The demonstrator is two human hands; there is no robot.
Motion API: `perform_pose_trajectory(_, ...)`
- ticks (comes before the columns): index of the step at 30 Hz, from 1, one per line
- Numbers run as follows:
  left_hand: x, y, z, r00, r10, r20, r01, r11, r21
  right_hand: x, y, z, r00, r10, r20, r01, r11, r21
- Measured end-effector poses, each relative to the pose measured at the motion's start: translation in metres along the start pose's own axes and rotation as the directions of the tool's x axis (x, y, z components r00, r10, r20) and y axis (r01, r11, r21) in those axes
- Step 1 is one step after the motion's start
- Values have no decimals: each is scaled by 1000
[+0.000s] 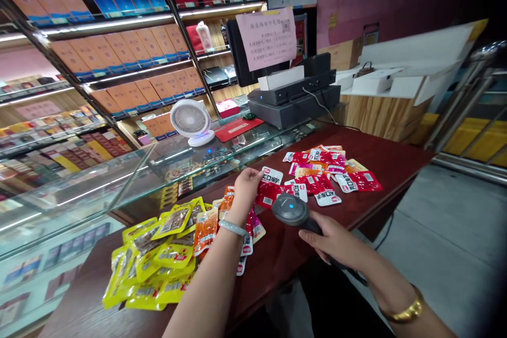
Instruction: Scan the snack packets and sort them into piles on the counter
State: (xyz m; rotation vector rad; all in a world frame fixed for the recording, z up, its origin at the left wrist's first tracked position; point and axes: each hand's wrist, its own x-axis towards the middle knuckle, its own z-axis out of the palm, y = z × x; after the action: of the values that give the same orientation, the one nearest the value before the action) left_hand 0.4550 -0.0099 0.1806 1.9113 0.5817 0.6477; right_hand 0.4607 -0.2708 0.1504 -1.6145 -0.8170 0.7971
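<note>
My left hand (pixel 247 190) pinches the edge of a red and white snack packet (pixel 271 185) above the dark red counter (pixel 293 248). In my right hand (pixel 332 240) is a dark grey barcode scanner (pixel 292 209), fingers wrapped round its handle, a blue light on its head. The scanner head is just below and right of the held packet. Beyond it lies a loose pile of red, white and orange packets (pixel 325 171). Left of my left forearm is a heap of yellow packets (pixel 162 253), with orange packets (pixel 206 228) beside it, partly hidden by the arm.
A glass display case (pixel 130 179) runs along the counter's far side. On it stand a white fan (pixel 190 119), a red mat (pixel 238 130) and a cash drawer (pixel 295 105) below a monitor (pixel 237 53). Boxed goods fill shelves behind. A metal railing (pixel 467 100) stands at right.
</note>
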Motion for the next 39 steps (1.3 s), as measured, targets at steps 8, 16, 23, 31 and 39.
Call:
perform_pose_trajectory(8, 8, -3, 22, 998, -67, 7, 67, 977, -205, -4, -3, -9, 999, 1, -55, -3, 1000, -29)
perform_pose_trajectory(16, -4, -8, 63, 977, -61, 205, 138, 911, -389, -6, 4, -15, 996, 11, -94, -17, 998, -60)
perform_pose_trajectory(23, -11, -7, -28, 993, 100, 62, -118, 848, 517, -3, 5, -10, 998, 14, -59, -17, 998, -58)
perform_pose_trajectory(31, -10, -32, -96, 993, -117, 4, 44, 406, 913, 5, 4, 6, 1000, 4, 24, -3, 1000, -29)
perform_pose_trajectory(39, -9, -34, -76, 994, 27, 105, -105, 472, 875, 4, -3, 8, 999, 7, 44, -5, 999, -54)
